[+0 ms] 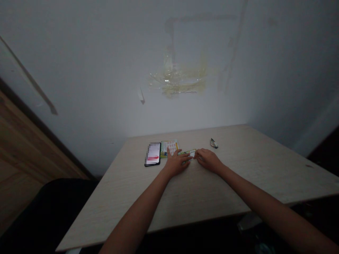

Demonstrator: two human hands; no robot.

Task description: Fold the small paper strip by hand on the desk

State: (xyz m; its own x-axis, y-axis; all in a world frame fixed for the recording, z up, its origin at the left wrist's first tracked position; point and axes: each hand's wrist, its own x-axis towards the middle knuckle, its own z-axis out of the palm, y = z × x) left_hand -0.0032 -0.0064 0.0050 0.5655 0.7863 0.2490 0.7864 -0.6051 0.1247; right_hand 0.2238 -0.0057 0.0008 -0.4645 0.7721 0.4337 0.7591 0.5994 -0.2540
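My left hand point(177, 163) lies flat with its fingers spread, partly over a printed green-and-white sheet point(171, 144) and a narrow printed strip point(192, 152). At the right end of that strip, my right hand point(208, 159) has its thumb and fingers pinched together on the paper's edge. The strip looks like folded or printed paper; its middle is covered by my left fingers. Just left of the sheet lies a smartphone point(153, 154) with a lit screen, not touched by either hand.
A small crumpled wrapper point(214, 143) sits toward the back right of the pale wooden table point(127, 197). Behind the table rises a grey wall point(111, 70) with clear tape point(177, 83) stuck on it. A dark chair-like shape point(63, 208) stands at the left.
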